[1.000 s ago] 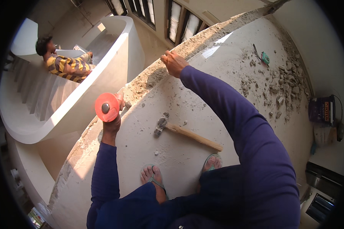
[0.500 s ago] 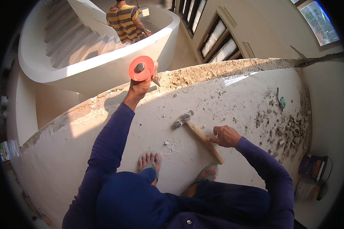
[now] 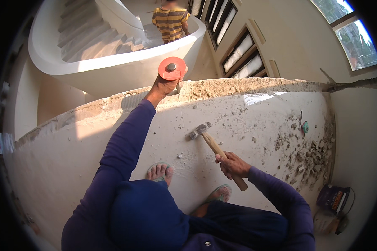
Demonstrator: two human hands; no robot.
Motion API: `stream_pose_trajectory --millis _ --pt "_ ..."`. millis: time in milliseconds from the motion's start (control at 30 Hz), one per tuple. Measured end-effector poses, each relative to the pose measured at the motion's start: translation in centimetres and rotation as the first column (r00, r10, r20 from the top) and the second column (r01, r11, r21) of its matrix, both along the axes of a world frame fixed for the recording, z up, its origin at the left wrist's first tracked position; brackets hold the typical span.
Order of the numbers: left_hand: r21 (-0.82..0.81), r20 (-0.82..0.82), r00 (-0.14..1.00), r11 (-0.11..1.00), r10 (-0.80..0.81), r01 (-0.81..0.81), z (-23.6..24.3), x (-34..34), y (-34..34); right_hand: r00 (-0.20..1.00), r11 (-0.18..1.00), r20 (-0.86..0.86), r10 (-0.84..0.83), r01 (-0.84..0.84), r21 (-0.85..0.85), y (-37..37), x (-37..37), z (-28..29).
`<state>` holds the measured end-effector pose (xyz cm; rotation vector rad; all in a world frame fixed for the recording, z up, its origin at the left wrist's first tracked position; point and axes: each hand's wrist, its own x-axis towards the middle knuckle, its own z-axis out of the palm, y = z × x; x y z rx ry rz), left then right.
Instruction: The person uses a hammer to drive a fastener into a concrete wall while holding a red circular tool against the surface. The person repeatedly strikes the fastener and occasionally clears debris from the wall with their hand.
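Note:
My left hand (image 3: 163, 87) grips a chisel with a round orange hand guard (image 3: 171, 69), its tip set against the crumbling rim (image 3: 238, 85) of a concrete slab. My right hand (image 3: 232, 164) is closed around the wooden handle of a hammer (image 3: 209, 140), whose dusty metal head (image 3: 196, 131) rests low over the slab surface (image 3: 255, 121). I squat on the slab, my feet in sandals (image 3: 160, 171) below my arms. Both sleeves are dark blue.
Broken concrete rubble (image 3: 305, 157) lies heaped at the right of the slab near a small green tool (image 3: 304, 126). A bag and cord (image 3: 333, 201) sit at lower right. Beyond the rim a curved white staircase (image 3: 96, 42) drops away, with a person in a striped shirt (image 3: 169, 21) on it.
My right hand came down from the slab's rim and took hold of the hammer handle. My view turned, bringing the staircase and the person to the top of the picture.

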<state>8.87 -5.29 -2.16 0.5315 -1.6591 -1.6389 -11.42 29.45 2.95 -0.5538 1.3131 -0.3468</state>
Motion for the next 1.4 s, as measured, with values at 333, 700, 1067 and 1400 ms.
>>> stream_pose_trajectory --millis 333,700,1067,1400 --pt "0.069 -0.035 0.999 0.997 -0.012 0.014 0.6 1.1 1.7 0.989 0.989 -0.125 -0.077 0.060 -0.134 -2.9 1.1 4.0" --pt "-0.194 0.249 0.966 0.981 0.067 -0.018 -2.1 2.1 1.9 0.915 0.195 0.065 -0.398 0.153 -0.969 -11.3 4.2 21.4" --pt "0.031 0.066 0.997 0.999 0.033 -0.035 -0.5 -0.1 4.2 0.724 0.591 -0.687 -0.065 -0.527 -0.611 -12.9 4.5 15.2" --pt "-0.039 0.253 0.965 0.997 0.070 -0.062 1.3 1.9 3.2 0.895 0.066 0.131 -0.426 0.175 -0.982 -12.5 7.2 23.1"
